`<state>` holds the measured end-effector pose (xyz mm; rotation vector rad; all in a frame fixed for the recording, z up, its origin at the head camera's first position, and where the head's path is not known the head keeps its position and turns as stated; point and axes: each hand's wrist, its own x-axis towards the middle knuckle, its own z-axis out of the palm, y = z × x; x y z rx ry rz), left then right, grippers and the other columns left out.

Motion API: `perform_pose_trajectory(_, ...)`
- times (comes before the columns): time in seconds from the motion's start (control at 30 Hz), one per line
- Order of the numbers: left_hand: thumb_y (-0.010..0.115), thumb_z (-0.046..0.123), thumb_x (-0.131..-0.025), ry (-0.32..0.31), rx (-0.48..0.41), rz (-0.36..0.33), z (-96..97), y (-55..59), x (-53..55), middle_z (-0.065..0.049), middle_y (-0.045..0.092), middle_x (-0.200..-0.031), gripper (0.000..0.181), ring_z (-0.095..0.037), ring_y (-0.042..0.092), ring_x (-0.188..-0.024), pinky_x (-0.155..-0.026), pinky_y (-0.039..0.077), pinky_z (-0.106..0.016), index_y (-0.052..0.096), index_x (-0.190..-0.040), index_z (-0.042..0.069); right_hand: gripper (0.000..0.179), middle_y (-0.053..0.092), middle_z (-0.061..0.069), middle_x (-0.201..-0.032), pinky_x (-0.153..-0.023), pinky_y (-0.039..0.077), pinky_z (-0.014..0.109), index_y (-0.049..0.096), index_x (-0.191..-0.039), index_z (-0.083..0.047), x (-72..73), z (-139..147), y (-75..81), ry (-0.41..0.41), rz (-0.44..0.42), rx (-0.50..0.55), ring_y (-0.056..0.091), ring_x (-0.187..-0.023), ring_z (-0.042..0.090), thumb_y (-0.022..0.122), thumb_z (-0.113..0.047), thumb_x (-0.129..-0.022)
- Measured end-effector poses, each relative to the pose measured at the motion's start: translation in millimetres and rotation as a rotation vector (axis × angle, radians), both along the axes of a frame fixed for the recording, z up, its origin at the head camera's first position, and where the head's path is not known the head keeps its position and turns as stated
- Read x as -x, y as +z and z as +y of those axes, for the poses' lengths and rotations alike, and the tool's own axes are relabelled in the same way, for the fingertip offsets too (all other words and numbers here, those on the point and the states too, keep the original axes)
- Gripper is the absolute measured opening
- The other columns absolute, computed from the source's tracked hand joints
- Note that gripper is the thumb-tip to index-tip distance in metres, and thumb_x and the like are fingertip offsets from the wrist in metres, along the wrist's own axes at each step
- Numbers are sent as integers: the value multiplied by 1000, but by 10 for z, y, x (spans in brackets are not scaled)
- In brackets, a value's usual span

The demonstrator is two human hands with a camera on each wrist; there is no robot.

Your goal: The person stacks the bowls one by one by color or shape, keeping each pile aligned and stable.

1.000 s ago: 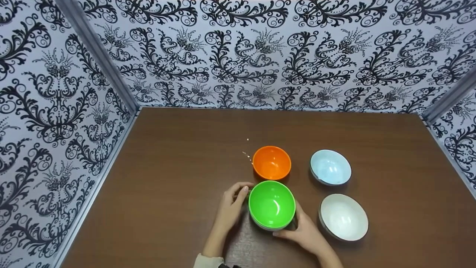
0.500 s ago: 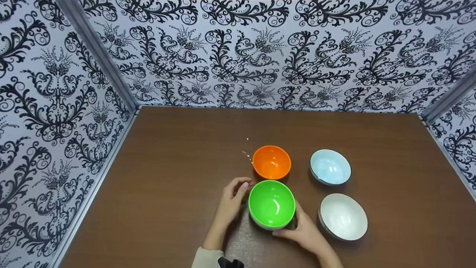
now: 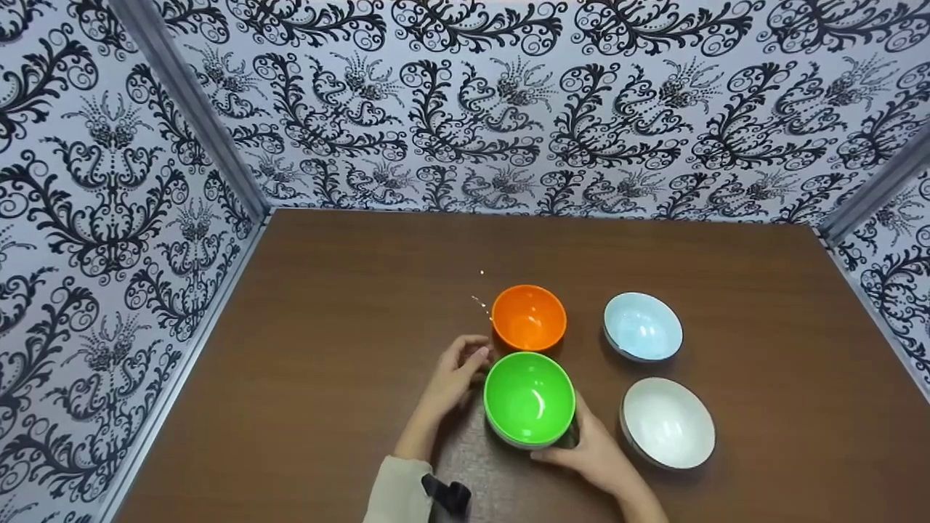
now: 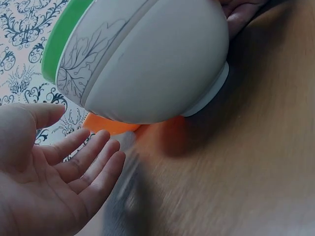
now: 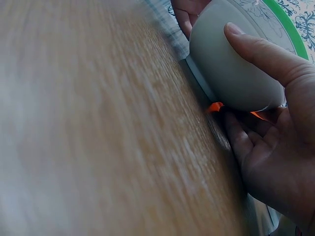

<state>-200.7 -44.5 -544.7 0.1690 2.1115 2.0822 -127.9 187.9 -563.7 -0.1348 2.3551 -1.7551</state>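
A bowl with a bright green inside (image 3: 529,399) stands on the wooden table, just in front of an orange bowl (image 3: 529,317). Its outside (image 4: 162,59) is white, with a leaf drawing below the green rim band. My right hand (image 3: 592,452) holds it from the right, thumb (image 5: 261,51) along its side and fingers curved around it. On the left, my left hand (image 3: 449,379) is apart from the bowl. Its palm and loosely bent fingers show in the left wrist view, with nothing held.
A light blue bowl (image 3: 644,327) sits to the right of the orange one. Nearer, a white bowl (image 3: 668,423) stands beside my right hand. Small pale specks (image 3: 481,301) dot the table left of the orange bowl. Patterned walls (image 3: 479,109) close off the back and sides.
My left hand has slid slightly forward along the green bowl's left side, its forearm and sleeve showing more. The right hand and the bowls stay in place.
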Motion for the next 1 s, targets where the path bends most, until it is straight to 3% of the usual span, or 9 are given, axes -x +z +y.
perform_pose_trajectory(0.2, 52, 16, -103, -2, -19, -44, 16, -13, 89, -31, 57, -128, 39, -26, 65, -101, -87, 60, -39, 48, -132, -10, 112, 46, 6, -153, -114, 31, 21, 29, -156, -14, -1, 3, 19, -3, -7, -33, 45, -136, 9, 93, -16, -65)
perform_pose_trajectory(0.47, 52, 15, -102, 13, -7, -60, 35, 7, 194, -33, 55, -133, 42, -32, 66, -105, -89, 59, -44, 45, -135, -9, 114, 47, 5, -153, -114, 31, 20, 29, -157, -14, -7, 0, 2, -7, 12, -44, 46, -134, 4, 94, -18, -63)
perform_pose_trajectory(0.7, 50, 15, -103, 14, -25, -101, 58, -3, 259, -32, 51, -139, 43, -37, 64, -112, -95, 57, -45, 42, -139, -9, 114, 48, 7, -152, -114, 32, 23, 29, -157, -12, -9, -5, -4, 2, 48, -67, 47, -133, 8, 94, -20, -64)
perform_pose_trajectory(1.0, 50, 16, -103, -4, -57, -115, 97, -21, 309, -33, 48, -142, 47, -35, 63, -113, -97, 56, -44, 38, -141, -10, 115, 46, 6, -154, -115, 30, 21, 26, -158, -14, -9, 5, 21, 5, -3, -31, 45, -135, 8, 94, -17, -64)
